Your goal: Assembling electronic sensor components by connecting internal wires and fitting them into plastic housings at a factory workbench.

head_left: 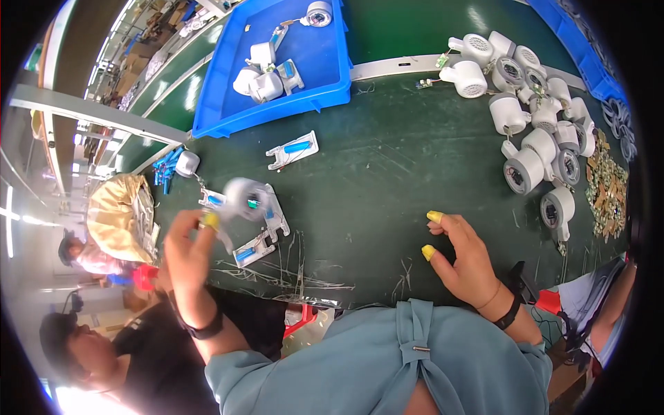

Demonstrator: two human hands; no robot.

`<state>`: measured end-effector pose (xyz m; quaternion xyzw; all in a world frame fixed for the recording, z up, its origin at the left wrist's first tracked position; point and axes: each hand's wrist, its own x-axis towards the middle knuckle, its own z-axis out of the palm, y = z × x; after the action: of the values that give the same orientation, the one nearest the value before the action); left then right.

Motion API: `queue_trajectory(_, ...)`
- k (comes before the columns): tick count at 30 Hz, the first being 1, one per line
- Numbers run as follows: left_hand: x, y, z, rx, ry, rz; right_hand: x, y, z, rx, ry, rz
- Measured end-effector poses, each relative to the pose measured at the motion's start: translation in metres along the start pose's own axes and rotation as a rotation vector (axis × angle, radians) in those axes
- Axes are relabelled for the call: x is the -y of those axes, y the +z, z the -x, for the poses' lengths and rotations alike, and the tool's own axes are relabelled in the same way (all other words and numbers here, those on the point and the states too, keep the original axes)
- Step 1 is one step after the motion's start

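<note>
My left hand [190,252], smeared by motion, is closed at the left part of the green bench, its fingers pinched at a blurred white handheld fan [243,199] with a round head. Beneath and beside the fan lie white plastic handle shells [275,211] with blue cylindrical cells; one such shell [254,249] sits nearest the bench edge. My right hand [470,266] hovers over the near side of the bench, thumb and forefinger apart, holding nothing. Yellow covers wrap the fingertips that show on both hands. Another handle shell [293,149] with a blue cell lies farther off.
A blue tray [207,124] at the far left holds several fan parts. White fan heads [522,169] are heaped at the right beside small circuit boards [607,187]. Blue cells [166,168] and a yellowish sack [121,211] are at the left. A person [90,353] sits close at the left.
</note>
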<state>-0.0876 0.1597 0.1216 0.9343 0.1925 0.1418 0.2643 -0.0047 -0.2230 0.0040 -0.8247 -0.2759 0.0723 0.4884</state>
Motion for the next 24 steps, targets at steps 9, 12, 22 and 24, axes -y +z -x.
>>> queue_trajectory(9, 0.135, 0.002, -0.025, -0.288, 0.023, -0.853, 0.004, -0.002, 0.001, 0.010, -0.005, 0.034)
queue_trajectory(12, 0.103, 0.029, -0.031, -0.177, 0.150, -0.709, 0.000, -0.002, 0.001, -0.009, 0.011, 0.038)
queue_trajectory(22, -0.021, 0.106, -0.020, 0.452, 0.500, -0.108, 0.003, -0.028, 0.037, -0.081, 0.041, 0.028)
queue_trajectory(24, -0.021, 0.114, -0.019, 0.426, 0.545, -0.065, 0.002, -0.045, 0.051, -0.129, 0.096, 0.016)
